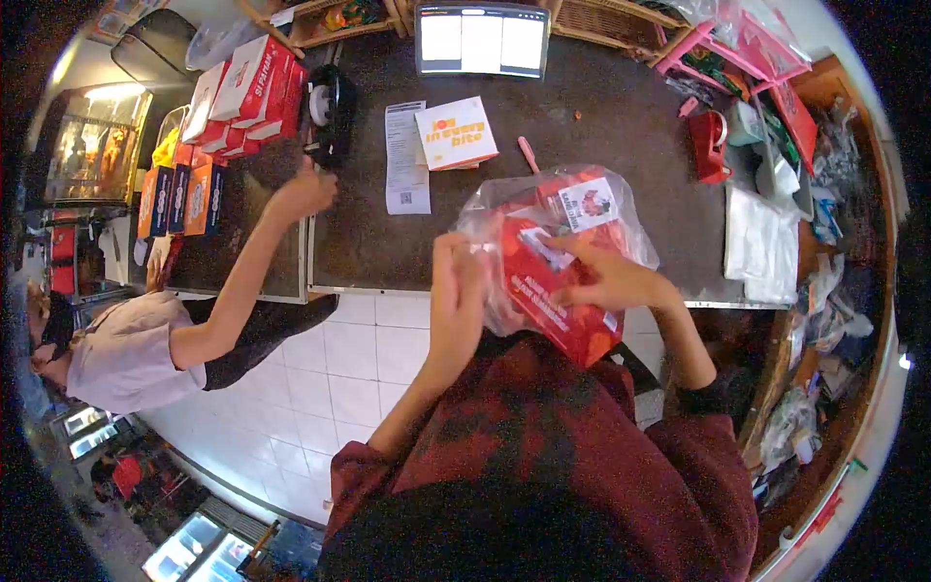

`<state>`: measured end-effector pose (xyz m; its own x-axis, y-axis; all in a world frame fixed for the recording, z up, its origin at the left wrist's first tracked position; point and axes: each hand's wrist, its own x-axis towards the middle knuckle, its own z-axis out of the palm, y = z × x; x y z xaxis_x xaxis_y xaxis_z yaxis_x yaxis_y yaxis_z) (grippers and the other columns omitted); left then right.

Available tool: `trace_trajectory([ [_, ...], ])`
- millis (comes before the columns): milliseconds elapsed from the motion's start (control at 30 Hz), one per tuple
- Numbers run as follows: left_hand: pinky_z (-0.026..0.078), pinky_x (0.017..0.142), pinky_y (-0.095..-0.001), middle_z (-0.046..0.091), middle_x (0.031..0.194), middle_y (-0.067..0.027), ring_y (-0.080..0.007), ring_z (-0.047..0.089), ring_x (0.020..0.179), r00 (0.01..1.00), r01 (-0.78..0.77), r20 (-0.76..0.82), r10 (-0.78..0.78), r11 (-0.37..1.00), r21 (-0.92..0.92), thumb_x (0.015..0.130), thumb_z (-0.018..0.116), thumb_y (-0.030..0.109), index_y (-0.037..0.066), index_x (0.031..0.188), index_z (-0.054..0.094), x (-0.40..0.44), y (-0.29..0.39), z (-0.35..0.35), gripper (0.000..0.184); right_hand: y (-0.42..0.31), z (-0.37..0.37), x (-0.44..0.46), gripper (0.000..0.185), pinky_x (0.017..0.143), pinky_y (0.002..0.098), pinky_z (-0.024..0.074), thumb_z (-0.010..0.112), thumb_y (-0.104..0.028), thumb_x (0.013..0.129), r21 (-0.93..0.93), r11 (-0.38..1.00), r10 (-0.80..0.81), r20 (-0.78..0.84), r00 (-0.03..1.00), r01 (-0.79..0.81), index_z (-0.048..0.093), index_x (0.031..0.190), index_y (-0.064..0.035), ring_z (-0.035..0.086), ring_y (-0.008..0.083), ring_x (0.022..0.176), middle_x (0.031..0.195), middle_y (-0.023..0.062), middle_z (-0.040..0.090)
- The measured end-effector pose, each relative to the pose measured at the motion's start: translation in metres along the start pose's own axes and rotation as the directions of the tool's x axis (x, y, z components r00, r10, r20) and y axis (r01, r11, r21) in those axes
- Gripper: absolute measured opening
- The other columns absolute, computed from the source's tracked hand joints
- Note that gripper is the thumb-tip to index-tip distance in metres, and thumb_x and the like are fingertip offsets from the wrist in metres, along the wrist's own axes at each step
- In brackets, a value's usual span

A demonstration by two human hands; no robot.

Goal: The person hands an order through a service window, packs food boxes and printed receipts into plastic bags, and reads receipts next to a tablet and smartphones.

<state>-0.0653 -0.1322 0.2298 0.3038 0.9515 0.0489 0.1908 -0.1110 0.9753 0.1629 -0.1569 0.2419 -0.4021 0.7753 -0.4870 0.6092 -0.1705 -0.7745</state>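
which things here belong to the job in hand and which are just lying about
Seems part of the job:
- red packages, under the right hand
- clear plastic bag, at the left hand

Probably just lying about:
- pink pen
- red tape dispenser
- white box with orange lettering

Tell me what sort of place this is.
Probably a takeaway food counter: a white square cardboard box printed "joy in every bite", stacked red-white cardboard boxes, and a clear plastic bag around red printed packaging.

You can see a bright, wide screen (481,41), a chunky red tape holder (713,160) and a thin pink pen (529,153).
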Motion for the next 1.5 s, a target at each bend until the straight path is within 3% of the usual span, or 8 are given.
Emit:
trace_trajectory([
  [100,0.048,0.05,-0.0236,0.053,0.112,-0.0098,-0.0122,0.053,0.072,0.94,0.175,-0.126,-0.317,0.765,-0.619,0.09,0.038,0.017,0.007,0.104,0.037,0.016,0.013,0.001,0.017,0.01,0.006,-0.019,0.08,0.085,0.0342,0.0402,0.06,-0.045,0.071,-0.138,0.99,-0.042,0.003,0.999,0.042,0.027,0.134,-0.0079,0.053,0.0283,0.098,0.108,0.0223,0.053],
  [500,0.043,0.04,-0.0219,0.052,0.094,-0.0052,-0.0117,0.049,0.049,0.988,-0.011,-0.152,-0.015,0.985,-0.172,0.089,0.038,0.014,0.007,0.105,0.035,-0.007,-0.032,0.001,0.017,-0.001,-0.021,-0.019,0.081,0.081,0.0328,0.0419,0.066,-0.04,0.068,-0.036,0.998,0.059,0.178,0.982,-0.054,0.028,0.134,-0.0117,0.055,0.0242,0.092,0.101,0.0193,0.057],
  [767,0.041,0.036,-0.0234,0.052,0.087,-0.0098,-0.0143,0.05,0.047,0.956,0.289,0.038,-0.291,0.911,-0.294,0.09,0.036,0.02,0.008,0.108,0.032,0.0,0.004,-0.016,0.022,0.006,-0.036,-0.04,0.087,0.081,0.0322,0.0413,0.07,-0.044,0.063,0.047,0.994,0.057,0.528,0.847,-0.096,0.03,0.134,-0.0136,0.053,0.0239,0.092,0.105,0.0137,0.054],
  [1033,0.039,0.074,-0.0268,0.041,0.099,-0.0101,-0.0175,0.047,0.083,0.884,0.463,0.323,-0.339,0.729,-0.504,0.091,0.033,0.008,0.003,0.117,0.027,-0.028,0.035,-0.011,0.027,-0.016,0.014,0.014,0.081,0.086,0.0414,0.0387,0.063,-0.048,0.067,-0.079,0.988,0.119,-0.122,0.985,-0.13,0.028,0.134,-0.0197,0.049,0.0304,0.102,0.115,0.0182,0.049],
  [1233,0.026,0.094,-0.0281,0.038,0.113,-0.0108,-0.015,0.033,0.111,0.948,0.182,0.313,-0.064,0.913,-0.364,0.089,0.037,0.006,0.002,0.119,0.026,-0.028,0.046,0.017,0.032,0.06,0.13,0.112,0.063,0.087,0.0608,0.0269,0.057,-0.043,0.072,-0.471,0.682,-0.055,-0.796,0.603,-0.559,0.038,0.128,-0.0203,0.03,0.0395,0.115,0.123,0.0173,0.038],
  [1333,0.023,0.096,-0.0283,0.037,0.112,-0.0095,-0.015,0.032,0.111,0.933,0.288,0.327,-0.15,0.857,-0.427,0.089,0.037,0.006,0.002,0.118,0.026,-0.025,0.043,0.011,0.032,0.078,0.144,0.105,0.06,0.087,0.0572,0.0296,0.059,-0.041,0.071,0.333,0.88,0.107,-0.835,0.54,0.339,0.041,0.125,-0.0187,0.035,0.0372,0.113,0.121,0.0163,0.04],
  [1400,0.041,0.084,-0.0316,0.044,0.108,-0.0149,-0.0219,0.048,0.095,0.985,0.083,0.163,-0.056,0.984,-0.161,0.09,0.038,0.009,0.002,0.113,0.029,-0.026,0.018,0.006,0.025,0.019,0.108,0.066,0.06,0.086,0.0552,0.0324,0.059,-0.043,0.072,-0.484,0.643,0.051,-0.746,0.664,-0.594,0.042,0.122,-0.015,0.037,0.0354,0.112,0.12,0.0155,0.04],
  [1500,0.051,0.059,-0.0323,0.05,0.099,-0.0153,-0.0234,0.057,0.071,0.884,0.465,0.263,-0.385,0.681,-0.565,0.09,0.037,0.01,0.005,0.11,0.028,-0.024,0.023,-0.011,0.022,0.019,0.096,0.044,0.063,0.083,0.0533,0.0352,0.058,-0.048,0.071,-0.433,0.788,0.037,-0.677,0.735,-0.438,0.043,0.12,-0.0117,0.039,0.0327,0.111,0.12,0.0147,0.04],
])
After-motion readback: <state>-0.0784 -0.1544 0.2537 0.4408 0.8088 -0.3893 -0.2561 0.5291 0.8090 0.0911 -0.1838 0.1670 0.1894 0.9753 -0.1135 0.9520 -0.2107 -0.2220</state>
